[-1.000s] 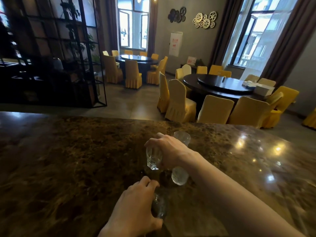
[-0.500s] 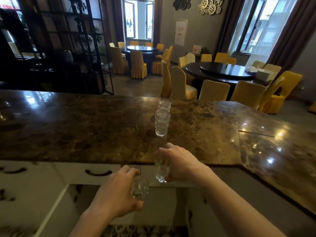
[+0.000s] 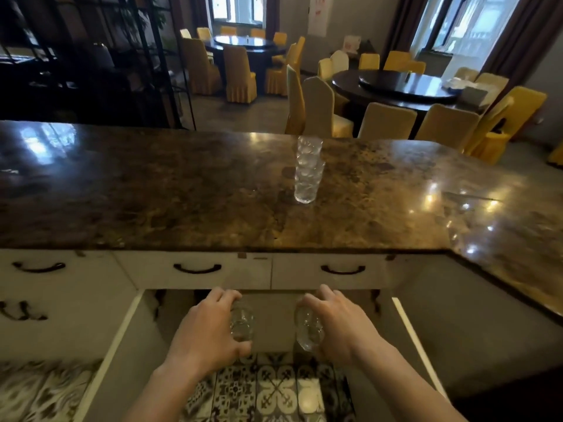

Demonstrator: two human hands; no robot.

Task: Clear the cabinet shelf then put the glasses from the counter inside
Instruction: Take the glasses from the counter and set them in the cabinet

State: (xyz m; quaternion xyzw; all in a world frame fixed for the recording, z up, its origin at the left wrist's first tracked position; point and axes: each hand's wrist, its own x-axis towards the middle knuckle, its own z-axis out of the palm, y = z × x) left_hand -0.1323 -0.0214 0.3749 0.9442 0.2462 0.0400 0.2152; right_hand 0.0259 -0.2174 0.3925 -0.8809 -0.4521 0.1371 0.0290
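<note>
So I've got one small glass in each hand right now. My left hand (image 3: 207, 333) is wrapped around the side of the left glass (image 3: 242, 325), fingers over the top and thumb underneath, and my right hand (image 3: 338, 327) is curled the same way around the right glass (image 3: 307, 330). Both are down low in front of the open cabinet (image 3: 274, 312), over the patterned floor tiles (image 3: 274, 388), with the doors swung out either side. Can't really see the shelf from here, it's dark in there.

These little cut-glass things look light but hard and slick, and they'd chip in a second if they knock each other or the cabinet frame. The faceted pattern gives a bit of bite, so gripping round the body like this feels safer than pinching the rim.

Further out, the rest of them sit in a glass stack (image 3: 307, 172) on the marble counter (image 3: 152, 193), right above the drawers. I'd take that stack near the bottom and keep it upright, since nested glasses probably slide apart if tilted.
</note>
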